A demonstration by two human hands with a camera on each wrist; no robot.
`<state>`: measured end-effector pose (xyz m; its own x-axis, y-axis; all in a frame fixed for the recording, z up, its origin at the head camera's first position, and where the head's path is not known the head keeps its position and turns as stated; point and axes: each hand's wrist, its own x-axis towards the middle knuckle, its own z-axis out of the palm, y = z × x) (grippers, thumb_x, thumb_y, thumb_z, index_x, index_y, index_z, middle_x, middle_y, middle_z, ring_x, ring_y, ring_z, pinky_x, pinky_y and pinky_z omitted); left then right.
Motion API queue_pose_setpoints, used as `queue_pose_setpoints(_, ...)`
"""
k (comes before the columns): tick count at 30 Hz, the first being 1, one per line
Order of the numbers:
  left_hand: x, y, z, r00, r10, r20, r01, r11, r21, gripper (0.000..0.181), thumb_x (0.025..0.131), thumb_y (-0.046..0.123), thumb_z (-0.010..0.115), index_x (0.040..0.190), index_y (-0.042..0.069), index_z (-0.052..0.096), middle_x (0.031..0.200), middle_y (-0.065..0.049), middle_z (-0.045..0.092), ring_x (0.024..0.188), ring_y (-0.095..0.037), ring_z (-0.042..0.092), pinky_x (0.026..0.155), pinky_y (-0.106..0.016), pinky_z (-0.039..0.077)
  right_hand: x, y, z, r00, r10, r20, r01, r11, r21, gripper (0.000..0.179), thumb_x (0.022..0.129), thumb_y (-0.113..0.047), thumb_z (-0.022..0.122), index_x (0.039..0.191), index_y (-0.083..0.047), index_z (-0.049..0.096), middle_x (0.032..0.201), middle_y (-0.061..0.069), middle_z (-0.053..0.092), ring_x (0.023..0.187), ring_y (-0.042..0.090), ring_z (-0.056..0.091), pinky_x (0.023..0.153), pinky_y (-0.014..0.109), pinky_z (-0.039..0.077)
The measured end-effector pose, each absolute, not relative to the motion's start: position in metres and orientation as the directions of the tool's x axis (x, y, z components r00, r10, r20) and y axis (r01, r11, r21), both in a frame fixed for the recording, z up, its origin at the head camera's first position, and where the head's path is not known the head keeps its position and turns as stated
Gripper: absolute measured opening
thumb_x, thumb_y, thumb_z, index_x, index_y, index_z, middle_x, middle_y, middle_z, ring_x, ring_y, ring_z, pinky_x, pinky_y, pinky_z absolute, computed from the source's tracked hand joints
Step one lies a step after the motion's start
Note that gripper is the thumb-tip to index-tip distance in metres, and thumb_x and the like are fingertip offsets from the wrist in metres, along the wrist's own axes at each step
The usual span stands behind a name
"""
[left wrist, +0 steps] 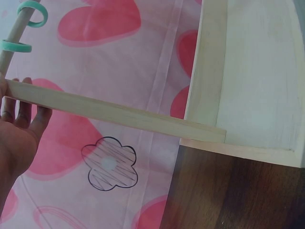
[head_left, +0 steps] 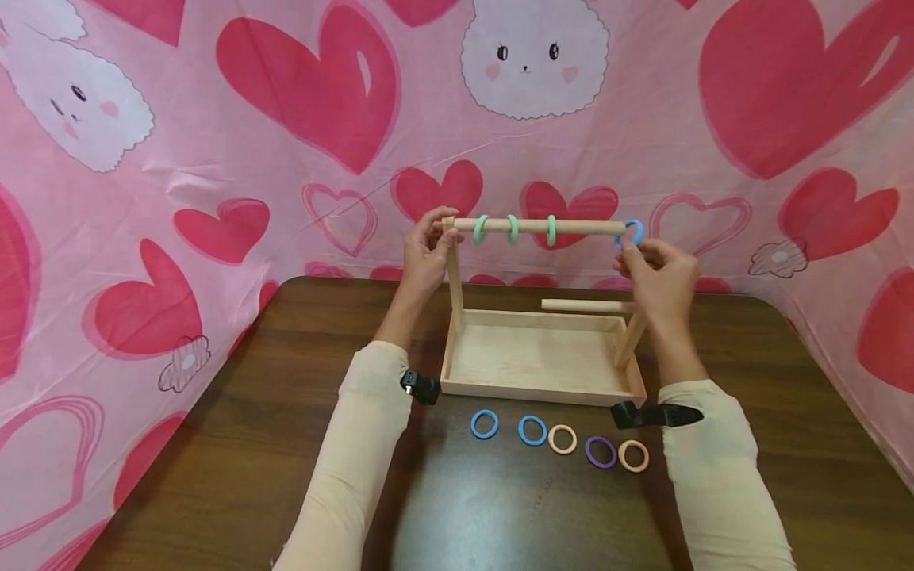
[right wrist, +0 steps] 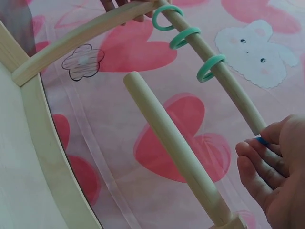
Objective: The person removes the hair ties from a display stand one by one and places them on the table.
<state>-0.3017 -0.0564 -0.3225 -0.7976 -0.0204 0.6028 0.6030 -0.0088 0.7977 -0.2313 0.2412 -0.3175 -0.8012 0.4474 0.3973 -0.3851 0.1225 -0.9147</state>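
My left hand [head_left: 426, 258] holds the top of the left wooden post [head_left: 455, 285], where the upper wooden rod [head_left: 589, 228] joins it. Three mint green rings [head_left: 512, 229] hang on that rod, spread over its left and middle parts. At the rod's free right end, my right hand [head_left: 666, 281] pinches a blue ring [head_left: 635, 230] between thumb and finger. In the right wrist view only a sliver of this blue ring [right wrist: 261, 140] shows, right at the rod's tip. A shorter lower rod [head_left: 581, 305] reaches left from the right post [head_left: 630, 341].
Both posts rise from a shallow wooden tray [head_left: 528, 388] on the dark brown table [head_left: 286, 444]. In front of the tray lie two blue rings [head_left: 485, 411], two peach rings [head_left: 562, 452] and a purple ring [head_left: 601, 466]. A pink heart-patterned cloth [head_left: 307, 103] hangs behind.
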Motion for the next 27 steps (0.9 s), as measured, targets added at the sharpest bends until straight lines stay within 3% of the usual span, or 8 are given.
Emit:
queue_pose_setpoints(5, -0.301, -0.055, -0.323, -0.797, -0.019, 0.604, 0.604, 0.001, 0.797, 0.028, 0.094, -0.004, 0.062, 0.121, -0.011, 0.060, 0.094, -0.035, 0.063, 0.076, -0.008, 0.069, 0.076, -0.019, 0.053, -0.224, 0.246, -0.318, -0.830, 0.440, 0.343, -0.380, 0.003, -0.925, 0.015, 0.091, 0.000, 0.069, 0.095, 0.014, 0.071, 0.064, -0.008, 0.072, 0.057, 0.001, 0.071, 0.062, 0.015, 0.057)
queue_pose_setpoints(7, -0.301, -0.055, -0.323, -0.794, -0.019, 0.608, 0.608, -0.002, 0.794, 0.028, 0.094, -0.003, 0.062, 0.120, -0.011, 0.061, 0.089, -0.031, 0.065, 0.076, -0.009, 0.069, 0.076, -0.019, 0.053, -0.219, 0.248, -0.318, -0.844, 0.438, 0.310, -0.347, -0.004, -0.938, 0.010, 0.091, -0.002, 0.070, 0.092, 0.008, 0.073, 0.064, -0.008, 0.073, 0.058, 0.001, 0.071, 0.055, 0.013, 0.054)
queue_pose_setpoints(9, -0.301, -0.055, -0.323, -0.789, -0.018, 0.614, 0.614, -0.001, 0.790, 0.027, 0.094, -0.003, 0.062, 0.120, -0.012, 0.061, 0.086, -0.024, 0.067, 0.078, -0.023, 0.072, 0.076, -0.020, 0.052, -0.215, 0.250, -0.317, -0.862, 0.427, 0.275, -0.313, -0.020, -0.949, 0.007, 0.091, -0.005, 0.072, 0.089, 0.002, 0.074, 0.065, -0.009, 0.074, 0.058, 0.001, 0.072, 0.049, 0.013, 0.052)
queue_pose_setpoints(12, -0.301, -0.054, -0.323, -0.783, -0.018, 0.622, 0.622, 0.002, 0.783, 0.028, 0.094, -0.003, 0.062, 0.120, -0.012, 0.060, 0.086, -0.026, 0.066, 0.084, -0.047, 0.070, 0.076, -0.019, 0.053, -0.209, 0.254, -0.318, -0.888, 0.391, 0.240, -0.294, -0.082, -0.952, 0.007, 0.092, -0.006, 0.072, 0.086, -0.006, 0.074, 0.067, -0.007, 0.075, 0.059, 0.002, 0.073, 0.048, 0.014, 0.051)
queue_pose_setpoints(14, -0.301, -0.054, -0.323, -0.782, -0.018, 0.623, 0.623, 0.005, 0.782, 0.028, 0.094, -0.003, 0.062, 0.120, -0.012, 0.060, 0.089, -0.034, 0.064, 0.088, -0.057, 0.065, 0.076, -0.019, 0.053, -0.205, 0.257, -0.318, -0.902, 0.355, 0.244, -0.308, -0.136, -0.942, 0.008, 0.093, -0.005, 0.071, 0.085, -0.007, 0.075, 0.068, -0.005, 0.076, 0.060, 0.004, 0.073, 0.054, 0.016, 0.055)
queue_pose_setpoints(16, -0.302, -0.054, -0.323, -0.782, -0.016, 0.624, 0.624, 0.006, 0.782, 0.028, 0.094, -0.004, 0.062, 0.121, -0.012, 0.060, 0.095, -0.043, 0.060, 0.085, -0.049, 0.068, 0.076, -0.019, 0.053, -0.201, 0.260, -0.319, -0.911, 0.321, 0.260, -0.327, -0.178, -0.928, 0.011, 0.093, -0.003, 0.070, 0.085, -0.008, 0.076, 0.069, -0.003, 0.076, 0.059, 0.006, 0.074, 0.059, 0.017, 0.058)
queue_pose_setpoints(22, -0.303, -0.054, -0.324, -0.791, -0.010, 0.612, 0.612, 0.001, 0.791, 0.028, 0.095, -0.004, 0.061, 0.122, -0.012, 0.060, 0.097, -0.043, 0.060, 0.077, -0.011, 0.069, 0.077, -0.018, 0.052, -0.192, 0.267, -0.324, -0.937, 0.212, 0.277, -0.325, -0.247, -0.913, 0.017, 0.096, -0.001, 0.066, 0.085, -0.009, 0.076, 0.071, -0.001, 0.077, 0.061, 0.007, 0.075, 0.063, 0.020, 0.059)
queue_pose_setpoints(27, -0.302, -0.053, -0.324, -0.799, -0.005, 0.601, 0.601, -0.010, 0.799, 0.029, 0.095, -0.005, 0.062, 0.123, -0.012, 0.059, 0.099, -0.043, 0.060, 0.076, -0.001, 0.068, 0.078, -0.018, 0.052, -0.189, 0.271, -0.330, -0.963, 0.115, 0.243, -0.267, -0.300, -0.916, 0.019, 0.097, -0.002, 0.064, 0.085, -0.009, 0.076, 0.073, 0.001, 0.078, 0.064, 0.009, 0.076, 0.066, 0.022, 0.061)
